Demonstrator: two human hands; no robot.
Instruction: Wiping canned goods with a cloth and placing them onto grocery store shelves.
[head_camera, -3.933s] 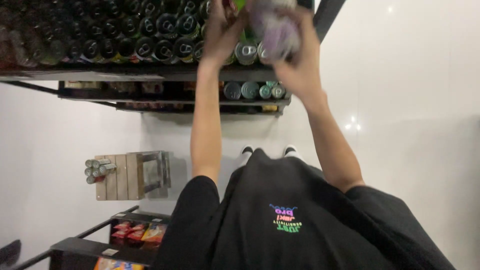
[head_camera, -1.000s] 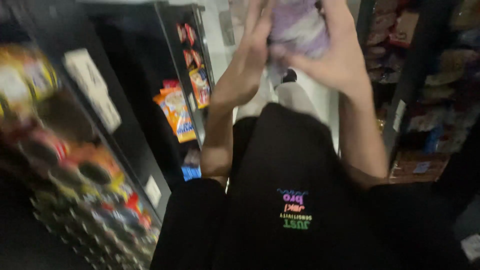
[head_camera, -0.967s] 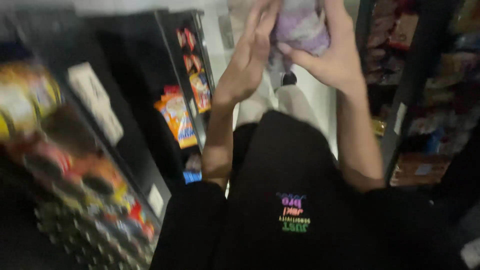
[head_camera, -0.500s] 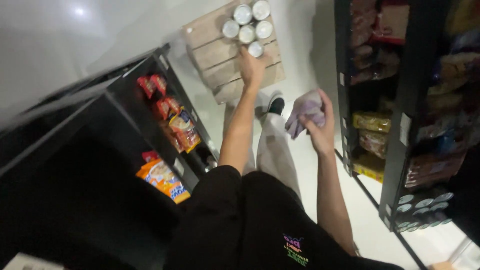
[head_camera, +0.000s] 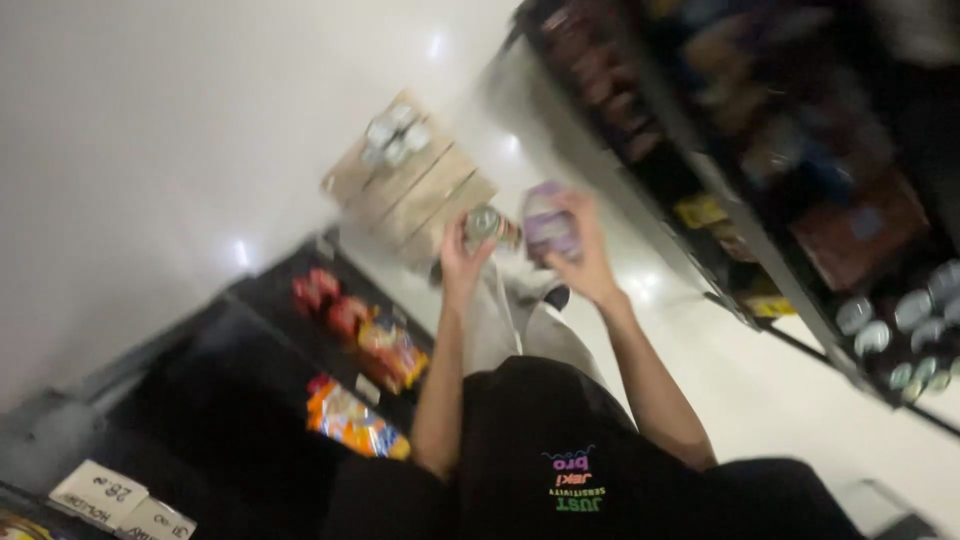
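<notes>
Floor (head_camera: 180, 150): pale and glossy, with small glints of light, filling the upper left of the blurred view.
Right shelves (head_camera: 800, 170): a dark rack that ran along the right side, packed with bags and packets; rows of cans (head_camera: 900, 320) sat at its lower end.
Left rack (head_camera: 250, 400): a low black shelf unit holding bright snack bags (head_camera: 350, 420) in orange, red and yellow, with white paper tags (head_camera: 100, 490) at its near end.
Pallet (head_camera: 420, 190): bare wooden boards on the floor ahead, with a cluster of wrapped cans (head_camera: 395, 135) on its far part.
Left hand (head_camera: 465, 262): raised in front of the body, its grip closed around a single can (head_camera: 483, 222) whose round top faced the camera.
Right hand (head_camera: 582, 255): raised just beside the left, its grip wrapped around a purple pack (head_camera: 548, 222), fingers curled over the far side.
Can and pack: held close together in the air above the floor, between the two racks and short of the pallet; whether they touched could not be told through the blur.
</notes>
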